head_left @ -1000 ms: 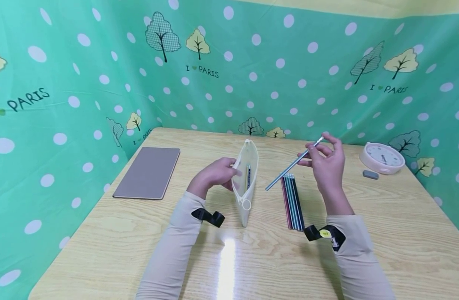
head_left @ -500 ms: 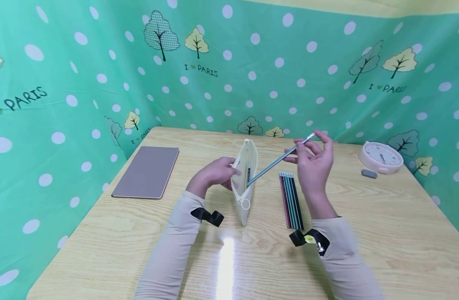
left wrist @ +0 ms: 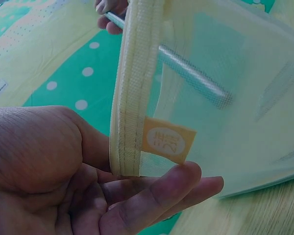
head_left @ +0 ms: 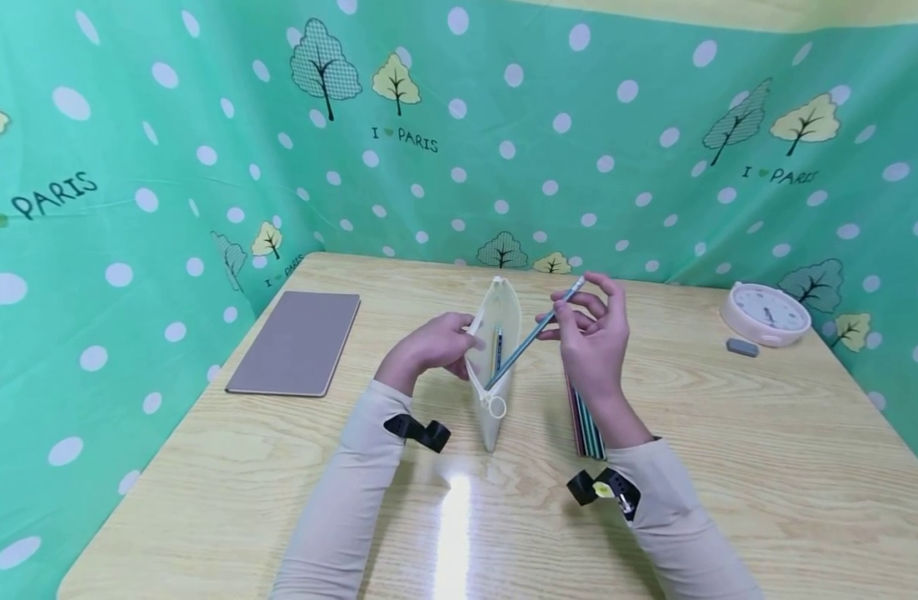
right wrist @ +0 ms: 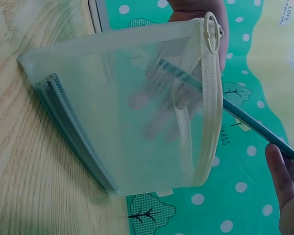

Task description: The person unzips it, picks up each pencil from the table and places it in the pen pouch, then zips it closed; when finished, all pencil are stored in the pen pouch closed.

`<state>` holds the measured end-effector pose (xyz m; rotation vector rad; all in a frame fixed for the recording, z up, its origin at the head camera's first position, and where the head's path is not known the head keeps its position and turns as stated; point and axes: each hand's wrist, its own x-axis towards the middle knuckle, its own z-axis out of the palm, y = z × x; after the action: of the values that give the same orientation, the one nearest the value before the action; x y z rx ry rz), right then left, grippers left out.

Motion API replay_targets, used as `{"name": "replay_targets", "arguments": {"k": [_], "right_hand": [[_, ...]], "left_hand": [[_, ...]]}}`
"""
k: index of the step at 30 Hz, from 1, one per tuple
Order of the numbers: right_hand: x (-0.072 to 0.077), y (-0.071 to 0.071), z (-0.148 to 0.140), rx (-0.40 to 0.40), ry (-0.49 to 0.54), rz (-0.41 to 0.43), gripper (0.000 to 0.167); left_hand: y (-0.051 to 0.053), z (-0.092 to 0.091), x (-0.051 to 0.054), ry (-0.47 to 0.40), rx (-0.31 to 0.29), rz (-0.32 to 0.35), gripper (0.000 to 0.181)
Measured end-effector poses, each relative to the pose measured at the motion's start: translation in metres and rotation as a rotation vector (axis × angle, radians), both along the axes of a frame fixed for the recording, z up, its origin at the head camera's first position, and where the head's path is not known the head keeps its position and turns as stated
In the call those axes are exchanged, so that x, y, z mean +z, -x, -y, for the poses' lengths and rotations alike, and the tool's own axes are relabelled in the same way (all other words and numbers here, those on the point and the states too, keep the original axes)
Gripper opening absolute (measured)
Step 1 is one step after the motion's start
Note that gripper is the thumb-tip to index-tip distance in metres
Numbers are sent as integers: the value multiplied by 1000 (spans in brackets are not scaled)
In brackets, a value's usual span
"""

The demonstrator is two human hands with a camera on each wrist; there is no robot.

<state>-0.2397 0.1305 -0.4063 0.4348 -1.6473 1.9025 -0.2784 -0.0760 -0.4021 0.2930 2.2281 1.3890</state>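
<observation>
1. The right hand (head_left: 596, 333) pinches 1 blue pencil (head_left: 530, 337) near its pale-capped upper end, its fingers together on the shaft.
2. That pencil slants down and to the left; its lower end is inside the mouth of the pale mesh pouch (head_left: 490, 429), near the pull ring (head_left: 497, 407), and both wrist views show it through the mesh. Most of its length is outside, so I judge this insertion begun but not finished.
3. The left hand (head_left: 436, 346) grips the pouch by the side of its rim, thumb and fingers clamped on the mesh, and the mouth stands open toward the right hand.
4. Done, as far as I can tell: at least 2 pencils (head_left: 498, 350) are already in the pouch, upper ends showing through the mouth. The right wrist view shows dark lengths along the bottom, too blurred to count.
5. Left, by my reading: a row of pencils (head_left: 588, 429) lies side by side on the table (head_left: 204, 500), right of the pouch and partly behind the right hand, so I cannot give its number. The open zipper would also need closing if the pouch is to be shut.
6. Farther off are a notebook (head_left: 294, 343) on the left and, on the right, a grey eraser (head_left: 742, 347) just beside a round clock (head_left: 766, 314); nothing touches these 3 but the table.
</observation>
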Motion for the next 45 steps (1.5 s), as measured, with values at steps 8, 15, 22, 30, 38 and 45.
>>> {"name": "replay_targets", "arguments": {"k": [8, 15, 22, 30, 38, 45], "right_hand": [[-5, -2, 6, 33, -117, -7, 41], [-6, -5, 7, 28, -223, 39, 41], [-7, -3, 4, 23, -254, 99, 45], [-7, -4, 6, 42, -306, 130, 45], [-9, -3, 7, 39, -370, 157, 44], [-11, -3, 8, 20, -465, 182, 41]], "left_hand": [[-1, 0, 0, 2, 3, 0, 48], [-1, -2, 1, 0, 3, -14, 45], [0, -3, 1, 3, 3, -16, 45], [-1, -1, 0, -13, -9, -11, 47], [-2, -2, 0, -24, -7, -5, 45], [0, -1, -3, -34, -22, -2, 46]]}}
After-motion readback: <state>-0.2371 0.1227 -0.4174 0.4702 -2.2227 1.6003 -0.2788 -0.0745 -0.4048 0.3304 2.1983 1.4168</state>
